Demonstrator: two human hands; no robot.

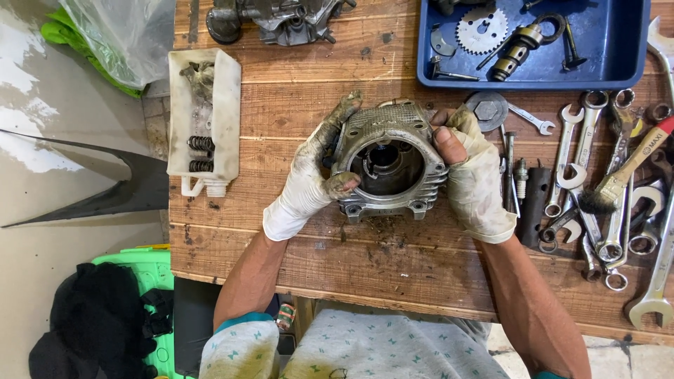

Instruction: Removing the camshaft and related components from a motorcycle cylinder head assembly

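- Wooden planks make up the workbench, stained and scattered with dirt; a pale floor shows past its left edge.
- At the middle of the bench sits a finned metal engine cylinder head, its round bore facing up; what lies inside the bore is dark and hard to make out.
- Left hand, in a grimy whitish glove, clasps the cylinder head's left side, fingers curled over the top rim and thumb pressed at the bore's edge.
- Right hand, gloved the same but torn so that some bare fingers show, clamps the right side, thumb over the rim; its other fingers are hidden behind the fins.
- Left of the cylinder head lies a white plastic tray with dark springs and a greasy part that cannot be identified.
- Above and right of the cylinder head, a blue tray holds a sprocket and small parts, cut off by the top edge.
- Right of the cylinder head lie many wrenches and a brush, some running out of view.
- Directly above it, another engine casting is cropped at the top.
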